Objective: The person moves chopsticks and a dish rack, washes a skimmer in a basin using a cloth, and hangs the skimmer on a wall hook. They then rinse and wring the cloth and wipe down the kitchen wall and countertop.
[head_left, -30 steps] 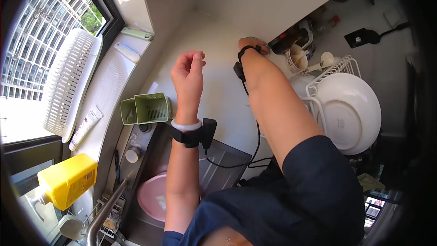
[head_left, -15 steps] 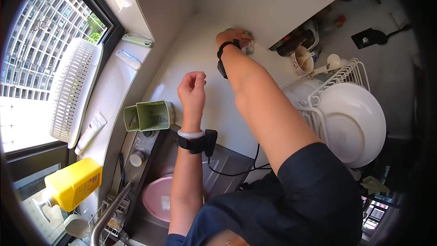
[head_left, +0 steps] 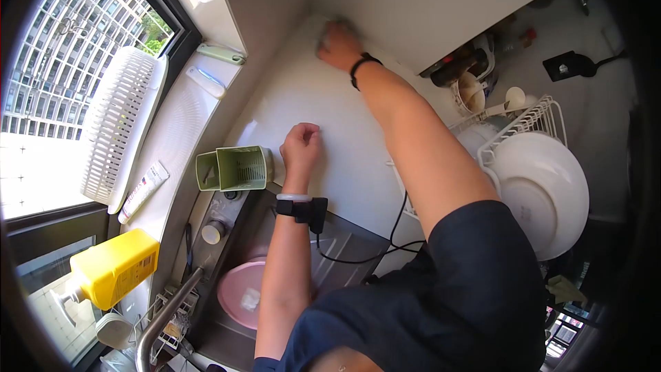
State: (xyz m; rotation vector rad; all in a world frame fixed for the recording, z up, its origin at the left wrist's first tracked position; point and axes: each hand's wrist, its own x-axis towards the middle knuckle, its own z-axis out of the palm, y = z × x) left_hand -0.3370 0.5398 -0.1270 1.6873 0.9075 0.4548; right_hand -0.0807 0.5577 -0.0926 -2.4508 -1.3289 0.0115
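Note:
My right hand (head_left: 339,47) reaches to the far corner of the white countertop (head_left: 275,107), close to the wall. Pressed under its fingers is a greyish cloth (head_left: 348,25), smeared by motion and mostly covered by the hand. My left hand (head_left: 301,149) hovers over or rests on the counter nearer to me; I cannot tell which. Its fingers are curled in, with nothing visible in them. A green two-part plastic holder (head_left: 244,169) stands just left of that hand, at the sink's edge.
A pink basin (head_left: 237,300) sits in the dark sink (head_left: 213,331), below my left forearm. To the right, a white dish rack (head_left: 523,120) holds a large white bowl (head_left: 544,193). A yellow bottle (head_left: 117,269) and a white tube (head_left: 144,191) are on the windowsill.
My right hand has slid left and farther into the corner, taking the cloth along. My left hand stays curled near the same place, while the whole view has shifted slightly.

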